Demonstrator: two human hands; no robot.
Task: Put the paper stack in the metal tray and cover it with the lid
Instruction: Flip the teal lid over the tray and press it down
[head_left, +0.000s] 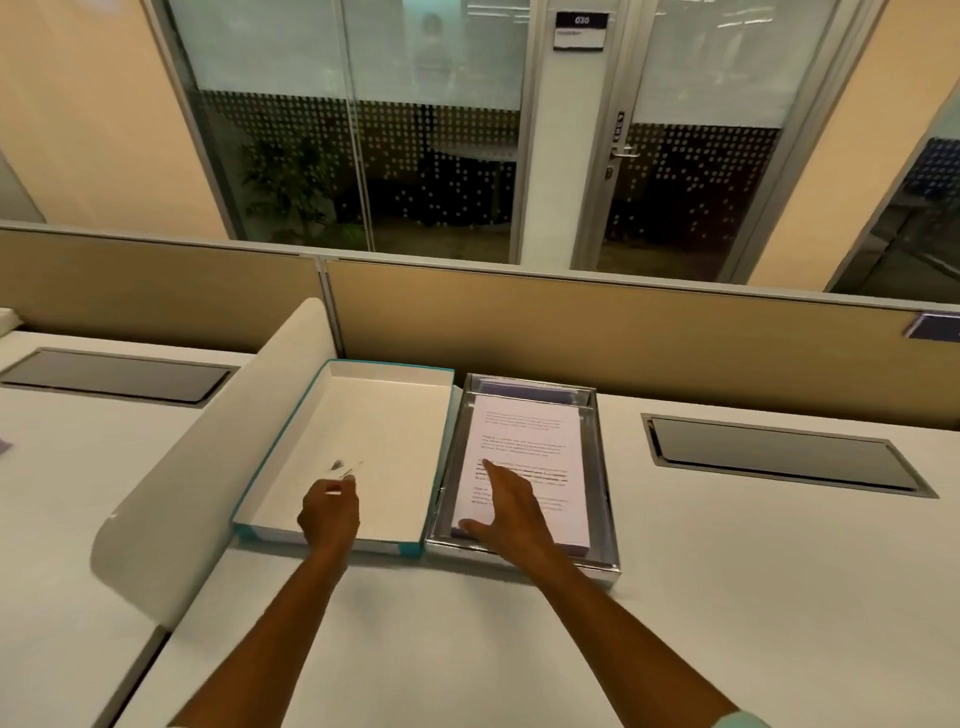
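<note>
A stack of printed white paper (524, 436) lies inside the shiny metal tray (600, 467) on the white desk. My right hand (506, 512) rests flat on the near part of the stack, fingers spread. Touching the tray's left side lies the lid (363, 431), a white box top with teal edges, turned hollow side up. My left hand (330, 514) hangs over the lid's near edge with its fingers curled; whether it grips the rim I cannot tell.
A curved white divider (171, 483) stands left of the lid. Two dark recessed cable hatches (779, 454) (111, 374) sit in the desk at right and left. A tan partition (623, 338) runs along the back.
</note>
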